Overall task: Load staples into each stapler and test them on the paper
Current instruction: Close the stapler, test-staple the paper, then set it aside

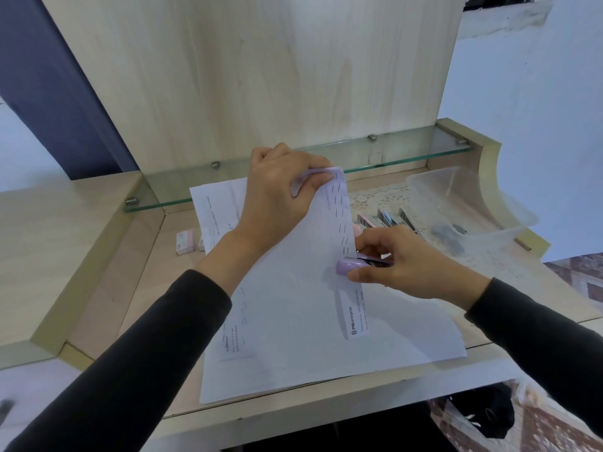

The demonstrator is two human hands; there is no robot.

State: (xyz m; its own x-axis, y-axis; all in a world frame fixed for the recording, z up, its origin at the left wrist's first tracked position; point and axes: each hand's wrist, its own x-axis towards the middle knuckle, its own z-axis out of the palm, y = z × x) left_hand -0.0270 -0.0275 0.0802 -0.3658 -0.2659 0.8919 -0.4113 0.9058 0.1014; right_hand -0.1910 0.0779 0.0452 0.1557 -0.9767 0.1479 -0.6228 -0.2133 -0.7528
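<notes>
Wooden desk (pixel 107 288): left hand (pixel 277 197) pinches the paper (pixel 293 321) (edge lifted); right hand (pixel 401 259) grips lilac stapler (pixel 350 265).

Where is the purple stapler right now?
In the head view the purple stapler sits right of centre, held in the right hand at the right edge of the lifted paper, just in front of the row of other staplers.

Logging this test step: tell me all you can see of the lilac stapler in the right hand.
The lilac stapler is small, with a rounded, plastic-looking nose and a dark metal part behind it. It lies level, nose pointing left, at the raised edge of the paper, below a column of staples. The right hand pinches it, thumb nearside, fingers on the far side, hiding its rear. Whether it is pressed shut is unclear.
</notes>
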